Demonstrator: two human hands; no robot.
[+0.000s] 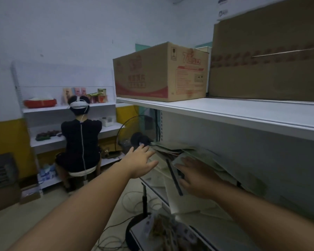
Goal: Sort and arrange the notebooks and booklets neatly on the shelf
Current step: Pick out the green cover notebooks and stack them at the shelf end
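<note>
Nearest the lens: two bare forearms, reaching forward toward a white shelf (pixel 156 178). Left hand (pixel 140 160) open, fingers straight and close together, tips at the far end of a slumped pile of booklets (pixel 212 160); touching or just short of it, hard to tell. Right hand (pixel 194 180) also open, fingers spread flat against the near part of the pile, gripping nothing visible through the blur. Booklets pale green, fanned out and leaning, lying on the middle level beneath the upper board (pixel 225 109), with one dark spine (pixel 174 176) jutting toward the front edge.

Likely step: gathering the loose pile from both ends, ahead of squaring it. Next move probably calls for pressing inward with both palms, keeping thin covers from sliding off the front edge, then stacking flush.

Outward: on the upper board, a printed carton (pixel 152 77) beside a larger plain box (pixel 261 69). Just beyond the left hand, a standing fan (pixel 134 134). Cables (pixel 134 198) on the floor below. Farther back, a seated person (pixel 81 140) in dark clothes, back turned, at another white rack (pixel 43 109) holding small goods. Dim room, pale walls, yellow lower band.
</note>
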